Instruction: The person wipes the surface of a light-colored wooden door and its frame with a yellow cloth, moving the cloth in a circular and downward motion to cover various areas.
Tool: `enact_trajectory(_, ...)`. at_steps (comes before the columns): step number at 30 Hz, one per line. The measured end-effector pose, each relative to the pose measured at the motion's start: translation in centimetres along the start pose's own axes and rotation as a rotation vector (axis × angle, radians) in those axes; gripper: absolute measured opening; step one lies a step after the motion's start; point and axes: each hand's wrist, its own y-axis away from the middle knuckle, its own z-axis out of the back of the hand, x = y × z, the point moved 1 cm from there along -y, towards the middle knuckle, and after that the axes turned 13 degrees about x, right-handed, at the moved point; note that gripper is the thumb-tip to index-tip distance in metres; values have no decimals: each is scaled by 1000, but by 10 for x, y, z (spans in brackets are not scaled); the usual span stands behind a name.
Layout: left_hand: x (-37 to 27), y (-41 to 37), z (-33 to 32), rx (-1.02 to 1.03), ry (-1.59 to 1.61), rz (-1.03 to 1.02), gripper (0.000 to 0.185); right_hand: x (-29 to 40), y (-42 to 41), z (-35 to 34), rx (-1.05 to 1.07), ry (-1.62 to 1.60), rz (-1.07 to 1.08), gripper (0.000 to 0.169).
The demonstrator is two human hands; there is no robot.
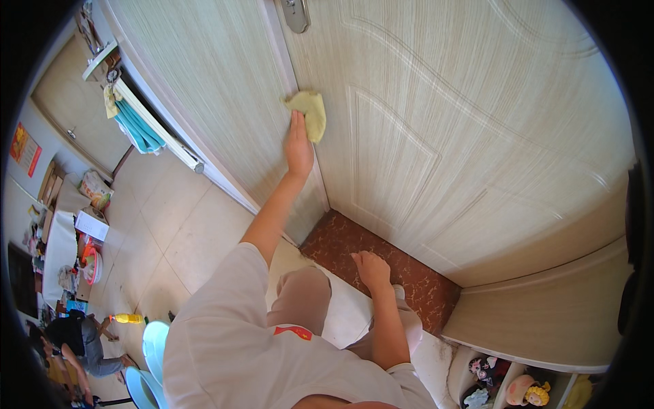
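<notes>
With my left hand (pixel 299 151) I press a yellow cloth (pixel 312 113) against the edge where the wood-grain door frame (pixel 240 87) meets the closed door (pixel 393 148). The fingertips lie partly over the cloth, which bunches and folds around them. My right hand (pixel 373 270) hangs low above the reddish-brown marbled threshold (pixel 347 240), fingers curled inward, with no object seen in it. A metal handle plate (pixel 296 15) shows at the top of the door, well above the cloth. Raised moulding lines run across the door panel.
Light blue plastic basins (pixel 140 388) stand on the tiled floor (pixel 168 225) at lower left, near a yellow bottle (pixel 127 318). Another person (pixel 84 337) is beyond them. Small toys (pixel 531 391) fill shelf compartments at lower right. Teal cloths (pixel 138 125) hang at upper left.
</notes>
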Motion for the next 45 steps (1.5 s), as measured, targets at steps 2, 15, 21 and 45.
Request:
enact_trajectory(2,9,28,-15,88,5,58,50,0,1,-1,0,22,0,35)
enact_trajectory(15,-77,140,26,1349,264,-37,25,1,-3,8,-556,-86,185,39)
enact_trajectory(21,-98,158,46,1215,347,20,23,-9,-11,3,-81,-463,169,33)
enact_trajectory(45,-129,261,-19,1627,81,-307,21,159,-187,69,-674,-323,563,55)
